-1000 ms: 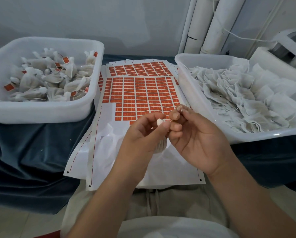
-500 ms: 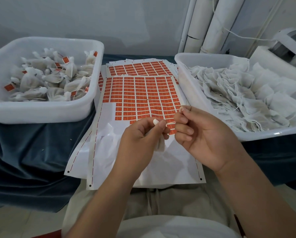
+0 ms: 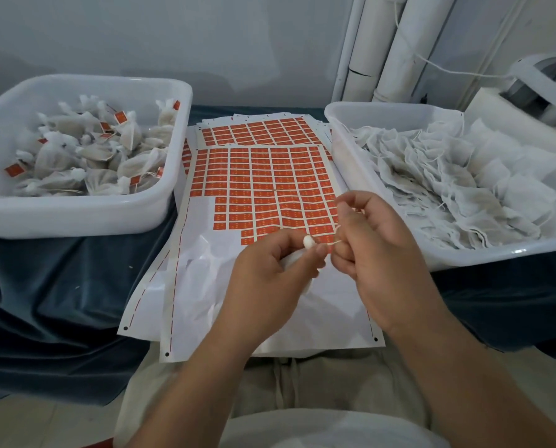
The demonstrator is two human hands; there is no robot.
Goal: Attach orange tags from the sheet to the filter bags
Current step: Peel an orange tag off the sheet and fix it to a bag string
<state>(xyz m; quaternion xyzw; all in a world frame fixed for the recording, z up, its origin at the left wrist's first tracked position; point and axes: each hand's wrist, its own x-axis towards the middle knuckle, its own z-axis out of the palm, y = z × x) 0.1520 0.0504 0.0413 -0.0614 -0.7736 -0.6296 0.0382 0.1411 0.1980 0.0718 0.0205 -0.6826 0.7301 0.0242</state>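
A sheet of orange tags lies between two tubs, its near part stripped to bare white backing. Over that bare part my left hand grips a white filter bag, mostly hidden in the palm, with its gathered top poking out between thumb and forefinger. My right hand pinches the bag's thin string, pulled taut from the bag's neck. A second tag sheet lies behind the first.
The white tub on the left holds several tied bags with orange tags. On the right, another white tub is full of flat untagged filter bags. Dark blue cloth covers the surface. White pipes stand at the back.
Both hands have shifted slightly right and up over the sheet. The right hand has drawn away from the left, stretching the string out from the bag's neck.
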